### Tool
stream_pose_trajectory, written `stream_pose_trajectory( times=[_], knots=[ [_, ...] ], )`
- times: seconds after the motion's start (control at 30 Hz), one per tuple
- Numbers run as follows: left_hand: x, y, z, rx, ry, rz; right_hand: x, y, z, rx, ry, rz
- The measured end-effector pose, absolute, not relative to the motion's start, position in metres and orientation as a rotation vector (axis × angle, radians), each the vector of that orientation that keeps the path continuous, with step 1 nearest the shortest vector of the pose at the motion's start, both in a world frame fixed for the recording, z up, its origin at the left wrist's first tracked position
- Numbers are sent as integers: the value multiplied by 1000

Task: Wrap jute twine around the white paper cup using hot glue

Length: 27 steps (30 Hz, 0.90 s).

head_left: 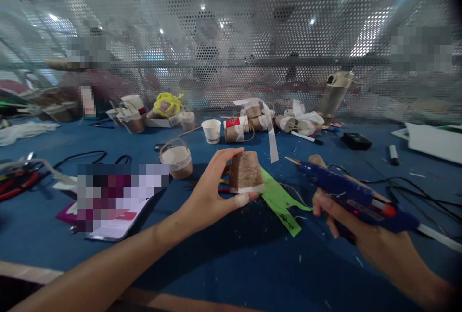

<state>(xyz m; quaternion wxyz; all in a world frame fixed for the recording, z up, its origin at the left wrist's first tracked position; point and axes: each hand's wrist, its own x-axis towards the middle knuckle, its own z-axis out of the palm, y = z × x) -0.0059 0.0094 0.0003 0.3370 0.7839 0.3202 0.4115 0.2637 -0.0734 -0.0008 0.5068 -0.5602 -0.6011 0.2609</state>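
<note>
At the middle of the blue-topped bench (231, 266), left hand (207, 199) with grip opened about as wide as the small brown twine-wrapped cup (246, 172) it holds, narrow end up, white rim low, beside a bright green cut strip (279, 196). Right hand's (361, 230) grip curled around a dark blue glue gun (337, 184), white stick projecting behind, nozzle towards the cup but apart from it.
</note>
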Motion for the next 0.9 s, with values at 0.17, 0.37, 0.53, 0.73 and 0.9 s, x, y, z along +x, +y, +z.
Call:
stream_pose_trajectory(
  times=[0.17,0.37,0.53,0.73,0.9],
  knots=[
    [-9,10,-1,2043,666,1221,258,-75,-3,-1355,-1317,921],
    [-14,12,-4,2027,457,1317,264,-81,-4,-1356,-1501,959],
    [-15,11,-3,2035,377,1332,266,-85,-2,-1353,-1677,857],
    [-14,11,-4,2058,356,1338,265,-84,3,-1268,-1825,808],
    [-14,10,-6,2061,380,1305,262,-85,6,-1190,-1847,785]
  ],
)
